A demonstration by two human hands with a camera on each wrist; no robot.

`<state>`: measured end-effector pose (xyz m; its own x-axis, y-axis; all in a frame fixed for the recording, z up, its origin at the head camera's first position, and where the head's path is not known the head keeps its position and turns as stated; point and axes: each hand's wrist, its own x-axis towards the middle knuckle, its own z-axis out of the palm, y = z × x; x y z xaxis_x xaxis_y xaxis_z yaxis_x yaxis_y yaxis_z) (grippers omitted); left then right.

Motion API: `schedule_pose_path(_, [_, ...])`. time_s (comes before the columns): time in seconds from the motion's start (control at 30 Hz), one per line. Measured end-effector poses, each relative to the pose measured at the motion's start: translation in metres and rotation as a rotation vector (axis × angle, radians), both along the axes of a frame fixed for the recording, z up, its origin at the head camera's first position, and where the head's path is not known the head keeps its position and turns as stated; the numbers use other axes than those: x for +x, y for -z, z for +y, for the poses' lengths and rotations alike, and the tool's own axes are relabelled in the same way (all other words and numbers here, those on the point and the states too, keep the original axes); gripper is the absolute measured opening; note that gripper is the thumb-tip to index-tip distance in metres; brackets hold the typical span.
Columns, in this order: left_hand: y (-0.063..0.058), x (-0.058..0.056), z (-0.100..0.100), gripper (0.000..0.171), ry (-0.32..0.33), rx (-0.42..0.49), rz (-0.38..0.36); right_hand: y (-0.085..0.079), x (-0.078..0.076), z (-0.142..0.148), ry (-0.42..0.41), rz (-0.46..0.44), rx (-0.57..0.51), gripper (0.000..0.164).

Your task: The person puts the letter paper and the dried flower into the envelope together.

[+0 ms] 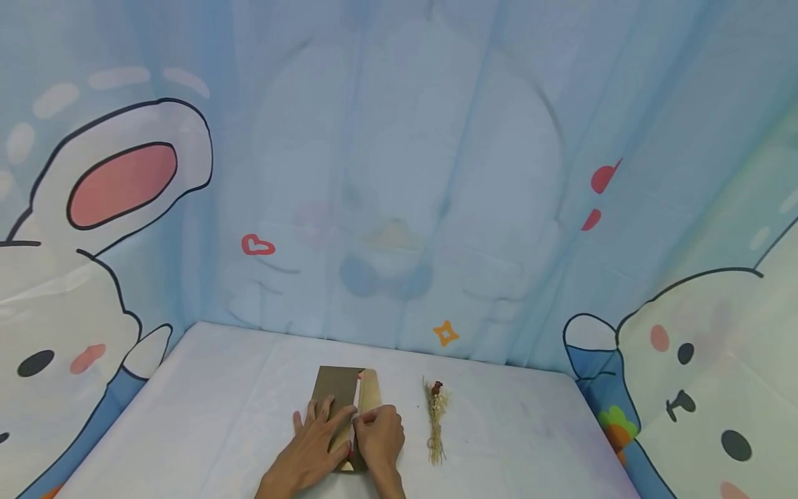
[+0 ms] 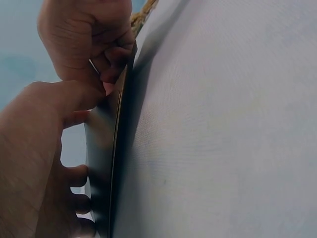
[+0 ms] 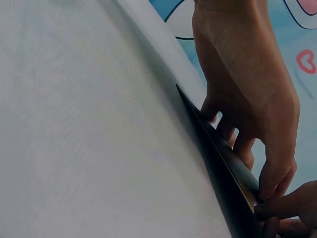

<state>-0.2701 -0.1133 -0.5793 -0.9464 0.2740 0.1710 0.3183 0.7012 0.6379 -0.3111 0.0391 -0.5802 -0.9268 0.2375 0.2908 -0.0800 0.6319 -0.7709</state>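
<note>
A flat brown paper envelope (image 1: 337, 380) with a lighter tan flap (image 1: 370, 388) along its right side lies on the white table. A narrow white strip (image 1: 357, 394) runs down beside the flap, with small red marks near its ends. My left hand (image 1: 314, 440) rests on the envelope with fingers spread, thumb and forefinger near the strip. With curled fingers, my right hand (image 1: 380, 435) pinches at the strip by the envelope's middle; its fingertips are partly hidden. Both hands (image 2: 89, 44) meet at the envelope's edge in the left wrist view.
A small tied bundle of dried flowers (image 1: 436, 423) with a dark red bloom lies right of the envelope. White cloth covers the table (image 1: 517, 430). A blue curtain (image 1: 399, 173) with cartoon animals hangs behind and at both sides.
</note>
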Motion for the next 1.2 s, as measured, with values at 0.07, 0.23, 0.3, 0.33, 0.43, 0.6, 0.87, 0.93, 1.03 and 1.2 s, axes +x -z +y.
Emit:
schedule_pose_path(0.07, [0.000,-0.001,0.000,0.059,0.002,-0.005,0.005,0.008,-0.005,0.001,0.002,0.018,0.010,0.014])
schedule_pose_path(0.23, [0.000,-0.002,-0.001,0.059,0.002,-0.001,-0.001,0.020,-0.015,0.001,-0.005,0.028,0.038,0.015])
schedule_pose_path(0.3, [0.000,-0.002,-0.001,0.059,0.002,0.001,-0.005,0.023,-0.017,0.001,-0.008,0.014,0.048,0.014])
schedule_pose_path(0.33, [0.000,-0.002,-0.001,0.059,0.002,0.001,-0.006,0.022,-0.017,0.001,-0.008,0.014,0.049,0.014])
schedule_pose_path(0.43, [-0.001,-0.001,-0.001,0.060,0.002,0.009,-0.013,0.014,-0.013,0.000,-0.014,0.017,0.053,0.012])
schedule_pose_path(0.6, [-0.002,-0.001,0.000,0.059,0.003,0.017,-0.017,-0.003,-0.006,-0.003,-0.027,-0.020,0.039,0.013])
schedule_pose_path(0.87, [-0.001,0.000,-0.002,0.059,0.015,0.022,-0.011,-0.011,-0.001,-0.006,-0.054,-0.080,0.025,0.013])
schedule_pose_path(0.93, [-0.001,0.000,-0.002,0.060,0.015,0.026,-0.011,-0.011,0.000,-0.006,-0.060,-0.083,0.025,0.013])
schedule_pose_path(1.03, [0.000,0.001,-0.002,0.060,0.015,0.023,-0.007,-0.008,0.000,-0.004,-0.069,-0.074,0.031,0.013])
schedule_pose_path(1.2, [0.001,0.002,-0.001,0.059,0.016,0.024,-0.002,-0.006,0.001,0.002,-0.097,-0.048,0.019,0.012])
